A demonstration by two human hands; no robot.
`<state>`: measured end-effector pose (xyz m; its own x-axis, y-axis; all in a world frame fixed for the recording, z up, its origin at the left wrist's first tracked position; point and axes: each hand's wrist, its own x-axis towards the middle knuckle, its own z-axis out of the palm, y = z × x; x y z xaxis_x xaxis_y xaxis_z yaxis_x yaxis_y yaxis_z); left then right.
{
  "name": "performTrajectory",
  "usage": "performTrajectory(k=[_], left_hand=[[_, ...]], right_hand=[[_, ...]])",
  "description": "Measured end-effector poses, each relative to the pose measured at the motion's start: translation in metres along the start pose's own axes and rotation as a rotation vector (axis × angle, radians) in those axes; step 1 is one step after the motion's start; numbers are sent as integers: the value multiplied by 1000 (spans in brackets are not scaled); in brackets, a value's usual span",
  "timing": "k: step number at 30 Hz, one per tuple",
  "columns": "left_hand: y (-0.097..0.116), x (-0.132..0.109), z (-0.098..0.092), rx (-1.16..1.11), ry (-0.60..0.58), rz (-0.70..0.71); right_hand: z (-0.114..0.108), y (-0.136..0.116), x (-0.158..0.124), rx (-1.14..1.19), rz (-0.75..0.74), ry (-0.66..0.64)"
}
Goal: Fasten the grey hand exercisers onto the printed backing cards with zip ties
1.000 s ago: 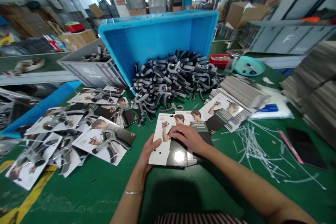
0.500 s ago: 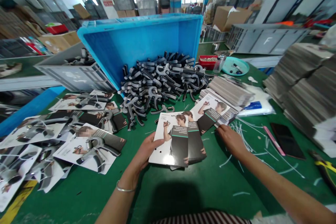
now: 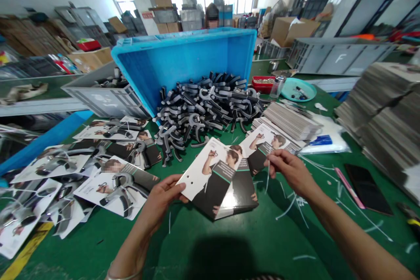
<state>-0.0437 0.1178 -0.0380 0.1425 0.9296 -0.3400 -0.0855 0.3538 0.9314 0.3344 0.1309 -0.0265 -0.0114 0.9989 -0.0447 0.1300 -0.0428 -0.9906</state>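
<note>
My left hand [image 3: 169, 194] pinches the lower left corner of a printed packaging card [image 3: 210, 179], which is tilted and overlaps another card [image 3: 241, 197] beneath it. Two small holes show near my left thumb. In the fingertips of my right hand [image 3: 290, 168] is a thin white cable tie [image 3: 267, 177], hanging downward. That hand is beside a stack of cards [image 3: 256, 142]. More loose cable ties [image 3: 300, 203] lie on the green table below it. To the left, several hand grip strengtheners [image 3: 123, 192] lie on cards, some with white ties around them.
A blue crate [image 3: 183, 59] tipped toward me spills a heap of hand grips [image 3: 210, 100]. Behind it are a red tray [image 3: 262, 83] and a turquoise dish [image 3: 299, 89]. At right lie a phone [image 3: 367, 188], a pink pen-like tool [image 3: 349, 187], pliers [image 3: 411, 218] and tall card stacks [image 3: 377, 105].
My right hand has risen from the table and now holds a cable tie. The card in my left hand has turned, its lower left corner lifting. The view has shifted slightly.
</note>
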Motion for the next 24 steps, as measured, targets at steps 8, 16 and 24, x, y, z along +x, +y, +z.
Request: performTrajectory(k=[8,16,24], left_hand=[[-4,9,15,-12,-171,21],[-23,25,1,-40,-159,11],[-34,31,-7,-61,-173,17]], right_hand=[[55,-26,2,55,-61,-26],[119,-46,6,-167,-450,-10],[151,-15,19,-365,-599,-134]])
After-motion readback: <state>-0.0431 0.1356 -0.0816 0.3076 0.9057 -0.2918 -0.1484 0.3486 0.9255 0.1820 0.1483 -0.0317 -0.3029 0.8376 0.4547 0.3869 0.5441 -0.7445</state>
